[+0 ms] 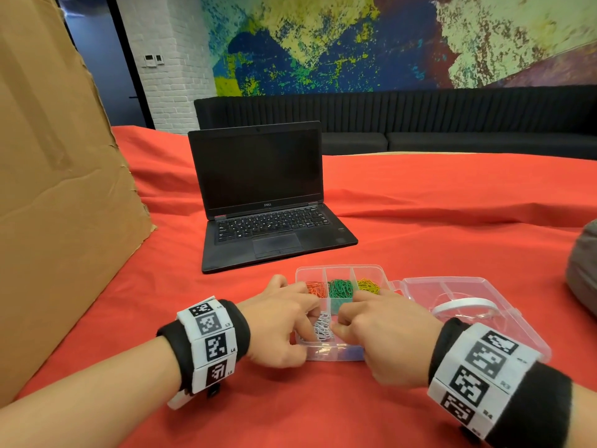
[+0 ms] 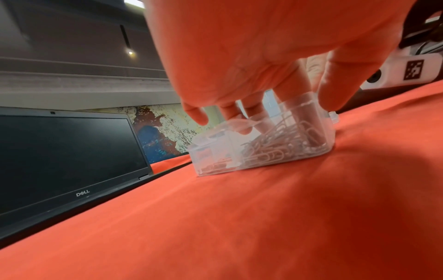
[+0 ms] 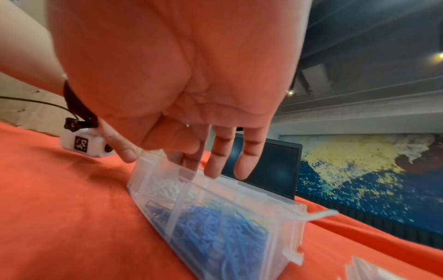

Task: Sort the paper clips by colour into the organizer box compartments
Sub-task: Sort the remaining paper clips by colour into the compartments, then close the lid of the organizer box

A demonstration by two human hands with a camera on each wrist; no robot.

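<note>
The clear organizer box [image 1: 339, 268] lies open on the red cloth. Its back row holds red clips [image 1: 315, 287], green clips [image 1: 340, 287] and yellow clips [image 1: 368, 286]. White clips [image 1: 323, 328] fill a front compartment, and blue clips [image 3: 215, 227] fill the one to its right. My left hand [image 1: 307, 337] has its fingers down among the white clips [image 2: 268, 151], with the thumb outside the box wall, so it grips that wall. My right hand [image 1: 342, 321] hovers over the same compartment, fingers [image 3: 249, 157] pointing straight down at the rim. I see no clip held.
The box's lid [image 1: 468, 305] with a white handle lies open to the right. An open black laptop [image 1: 258, 195] stands just behind the box. A cardboard sheet [image 1: 58, 189] rises on the left, and a grey object [image 1: 584, 273] sits at the right edge.
</note>
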